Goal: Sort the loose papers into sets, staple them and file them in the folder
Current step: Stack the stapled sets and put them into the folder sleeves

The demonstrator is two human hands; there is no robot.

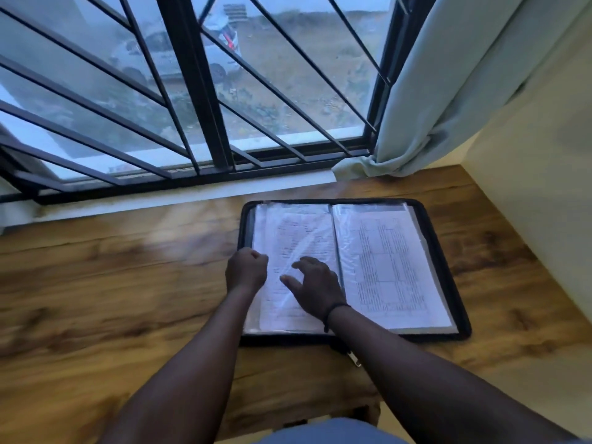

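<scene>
A black zip folder (448,270) lies open on the wooden table, with clear plastic sleeves on both sides. The left sleeve holds a printed sheet (298,232); the right sleeve holds a sheet with a table (384,261) printed on it. My left hand (246,270) has its fingers curled at the left edge of the left sleeve; what it pinches is blurred. My right hand (315,288) lies on the left sleeve with fingers spread and loosely bent, a dark band on its wrist.
The wooden table (112,283) reaches to a barred window (192,91) at the back. A pale curtain (448,91) hangs at the right beside a cream wall (544,203). The folder's zip pull (354,358) hangs at its near edge.
</scene>
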